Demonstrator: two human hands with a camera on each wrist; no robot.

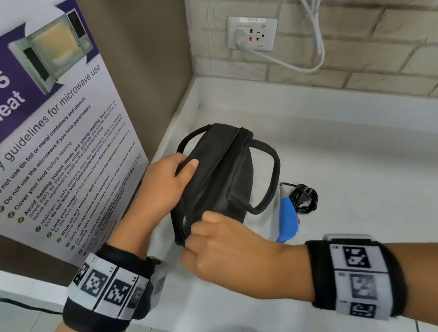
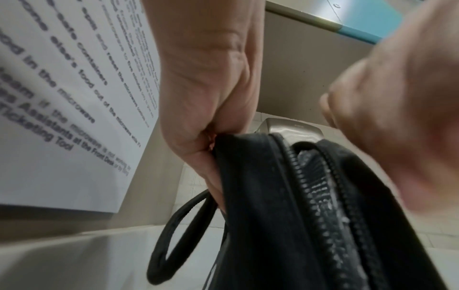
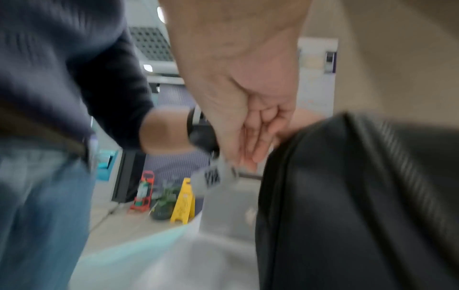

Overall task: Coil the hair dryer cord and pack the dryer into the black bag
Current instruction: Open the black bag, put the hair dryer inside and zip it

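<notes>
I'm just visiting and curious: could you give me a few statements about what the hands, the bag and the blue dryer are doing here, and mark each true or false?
1. Both hands are on the black bag. True: the left hand grips its side, the right hand pinches at its near end.
2. The blue hair dryer is inside the bag. False: it lies on the white counter beside the bag.
3. The dryer's black cord is bundled in a coil. True.
4. The bag hangs from a wall hook. False: it is at the counter, held by both hands.
5. A white cable is plugged into the wall socket. True.
</notes>
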